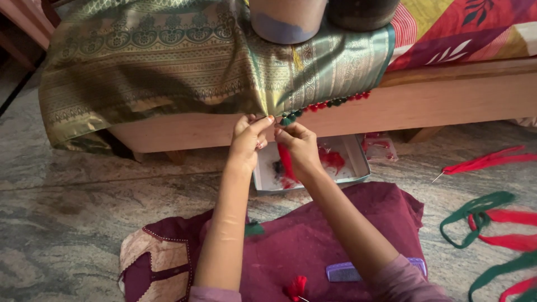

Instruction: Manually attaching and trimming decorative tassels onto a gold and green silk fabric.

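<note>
Seen from above, a person sits on a grey stone floor (72, 218) facing a low wooden bed frame (447, 100). A green and gold woven silk cloth (156, 61) is draped over the bed's edge and hangs down its front on the left side. Along the cloth's lower border runs a row of small red and green tassels (335, 102), rising to the right.

Both hands meet at the left end of that row. The left hand (248, 142) pinches the cloth's border between thumb and fingers, closed tightly on the fabric. The right hand (299, 148), just beside it and nearly touching, is closed around a bunch of red thread (287, 162) that hangs down from its palm; its fingertips sit at a green tassel (287, 119).

Directly under the hands, on the floor against the bed, lies a shallow pale tray (358, 162) holding red thread scraps. A maroon garment (313, 240) covers the lap, with a purple comb (342, 272) and a small red tassel (296, 286) on it.

To the right, loose red and green thread skeins (486, 218) lie spread on the floor. The floor to the left is open. Two round containers (285, 19) stand on the cloth at the bed's edge, above the hands.
</note>
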